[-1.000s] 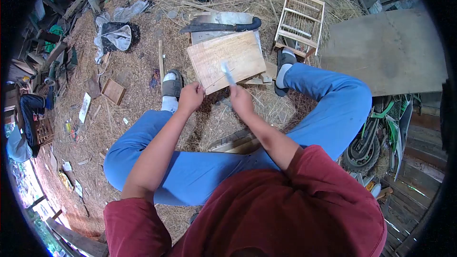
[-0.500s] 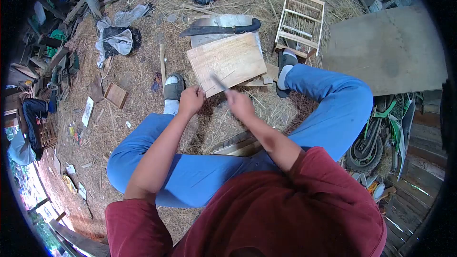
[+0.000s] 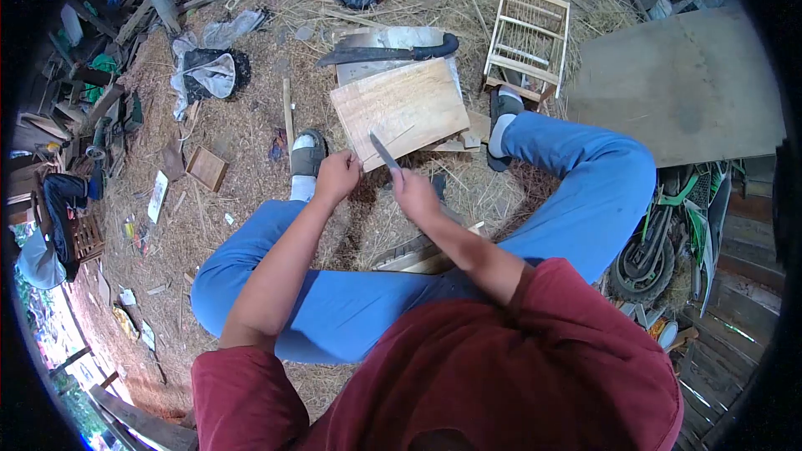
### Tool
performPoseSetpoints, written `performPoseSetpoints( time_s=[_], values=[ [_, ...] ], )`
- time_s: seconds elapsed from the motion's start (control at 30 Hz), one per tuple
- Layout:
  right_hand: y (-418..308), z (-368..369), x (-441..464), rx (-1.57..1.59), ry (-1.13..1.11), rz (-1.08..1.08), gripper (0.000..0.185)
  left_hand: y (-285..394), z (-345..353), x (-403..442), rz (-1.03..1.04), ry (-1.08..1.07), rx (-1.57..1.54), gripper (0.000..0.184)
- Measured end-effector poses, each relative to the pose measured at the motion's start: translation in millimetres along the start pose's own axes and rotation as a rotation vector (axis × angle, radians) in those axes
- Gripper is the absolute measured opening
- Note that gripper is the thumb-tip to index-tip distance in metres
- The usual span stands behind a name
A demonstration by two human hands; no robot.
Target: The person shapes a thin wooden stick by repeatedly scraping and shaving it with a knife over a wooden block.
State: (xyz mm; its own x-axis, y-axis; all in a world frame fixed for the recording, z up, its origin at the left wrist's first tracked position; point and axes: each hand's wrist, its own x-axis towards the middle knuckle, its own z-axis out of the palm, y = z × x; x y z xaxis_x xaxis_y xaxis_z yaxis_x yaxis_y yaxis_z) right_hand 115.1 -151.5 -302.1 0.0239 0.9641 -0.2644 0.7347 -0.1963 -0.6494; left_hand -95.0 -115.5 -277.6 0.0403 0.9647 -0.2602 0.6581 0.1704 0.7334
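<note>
My right hand is closed round the handle of a knife, its blade pointing up and left across the near edge of a pale wooden board. At the board's near left corner my left hand is closed, fingertips pinched; whatever they hold is too small to make out. A thin sliver of wood lies on the board just beyond the blade. Behind the board rests a large machete with a dark blade and black handle.
A small wooden cage with thin bars stands beyond my right foot. Left of my left foot lies a shallow wooden box. A large flat sheet spreads at the right, above a green motorbike. Straw and wood scraps litter the ground.
The knife, blurred by motion before, now shows sharply, with its blade turned slightly more upright. My left hand stays by the board's corner. The whole view has shifted a little.
</note>
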Motion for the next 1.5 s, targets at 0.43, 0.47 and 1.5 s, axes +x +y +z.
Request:
performPoseSetpoints(
  time_s=[0.43,0.47,1.5],
  values=[
    [6.7,-1.7,10.5,0.078,0.031,0.033,0.046,-1.7,-1.1,1.5,0.029,-0.016,0.115,0.022],
    [9.3,1.2,11.1,0.119,0.115,0.106,0.046,-0.4,0.2,-3.4,0.025,-0.022,0.118,0.022],
    [4.4,2.7,-0.1,0.122,-0.045,-0.014,0.043,-5.6,2.6,1.8,-0.04,-0.014,0.023,0.022]
  ],
)
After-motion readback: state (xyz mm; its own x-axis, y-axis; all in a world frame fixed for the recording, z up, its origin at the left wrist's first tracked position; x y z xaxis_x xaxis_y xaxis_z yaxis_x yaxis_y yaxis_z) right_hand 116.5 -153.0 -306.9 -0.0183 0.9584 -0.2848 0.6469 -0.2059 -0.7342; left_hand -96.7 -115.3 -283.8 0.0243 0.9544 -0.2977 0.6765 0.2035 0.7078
